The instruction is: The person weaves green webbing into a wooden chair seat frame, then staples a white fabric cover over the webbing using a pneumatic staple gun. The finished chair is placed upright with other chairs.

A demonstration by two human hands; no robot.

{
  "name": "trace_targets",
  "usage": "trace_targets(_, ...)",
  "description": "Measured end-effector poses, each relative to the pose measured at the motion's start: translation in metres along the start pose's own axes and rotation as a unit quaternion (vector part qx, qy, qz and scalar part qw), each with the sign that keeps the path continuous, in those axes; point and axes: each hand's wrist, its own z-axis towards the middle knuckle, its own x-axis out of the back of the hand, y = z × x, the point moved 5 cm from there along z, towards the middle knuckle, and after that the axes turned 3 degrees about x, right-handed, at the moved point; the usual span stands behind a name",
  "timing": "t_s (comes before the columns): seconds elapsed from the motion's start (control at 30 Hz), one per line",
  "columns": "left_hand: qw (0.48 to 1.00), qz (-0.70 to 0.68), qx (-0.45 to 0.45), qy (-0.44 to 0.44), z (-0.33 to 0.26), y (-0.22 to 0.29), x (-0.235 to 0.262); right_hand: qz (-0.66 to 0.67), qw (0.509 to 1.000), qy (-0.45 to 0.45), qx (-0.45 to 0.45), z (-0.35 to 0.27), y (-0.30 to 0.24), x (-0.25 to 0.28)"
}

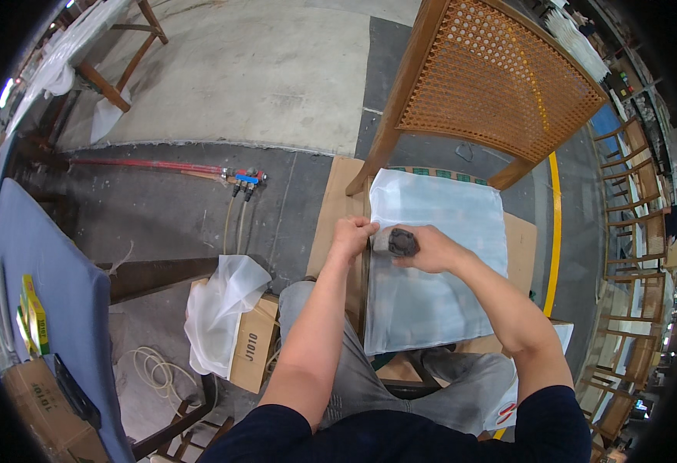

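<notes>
Both grips sit side by side at the left edge of the chair seat. My right hand is curled shut around a small dark tool, a stubby grey-black thing whose head points toward my left hand. My left hand is closed in a loose fist, its fingertips pinching the edge of the thin white sheet, just beside the tool and almost touching it.

That sheet lies flat over the seat of the wooden chair, covering nearly all of it. Its long axis runs from the cane back, at the far edge, down toward my knees at the near edge. So the sheet spreads to the right of and below both hands, and the left edge I am holding runs straight along the seat's left rail. My left hand is the nearer one to that edge; my right hand rests on top of the sheet, slightly inward of it.

Under the chair lies flat cardboard. To my left, on the floor, a cardboard box holds more bunched white sheeting.
</notes>
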Motion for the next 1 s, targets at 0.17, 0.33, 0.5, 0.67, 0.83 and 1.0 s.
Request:
trace_targets(0.17, 0.998, 0.003, 0.061, 0.0, -0.012, 0.013, -0.002, 0.024, 0.999, -0.043, -0.007, -0.023, 0.001, -0.013)
trace_targets(0.33, 0.998, -0.005, 0.059, -0.017, -0.011, 0.011, -0.002, 0.003, 0.998, -0.059, -0.008, -0.021, -0.003, -0.021)
trace_targets(0.5, 1.0, -0.012, 0.009, 0.009, -0.002, 0.0, 0.0, -0.008, 0.998, -0.068, 0.0, -0.017, -0.007, -0.027)
trace_targets(0.67, 0.999, 0.034, -0.022, 0.007, 0.009, 0.0, -0.006, -0.007, 0.999, -0.031, 0.007, -0.034, -0.004, -0.021)
trace_targets(0.83, 0.987, 0.09, -0.048, 0.121, 0.025, 0.055, -0.006, 0.074, 0.996, 0.044, -0.006, -0.073, -0.004, -0.002)
trace_targets(1.0, 0.973, 0.184, -0.05, 0.131, 0.053, 0.09, -0.017, 0.129, 0.989, 0.067, -0.039, -0.087, 0.012, 0.026)
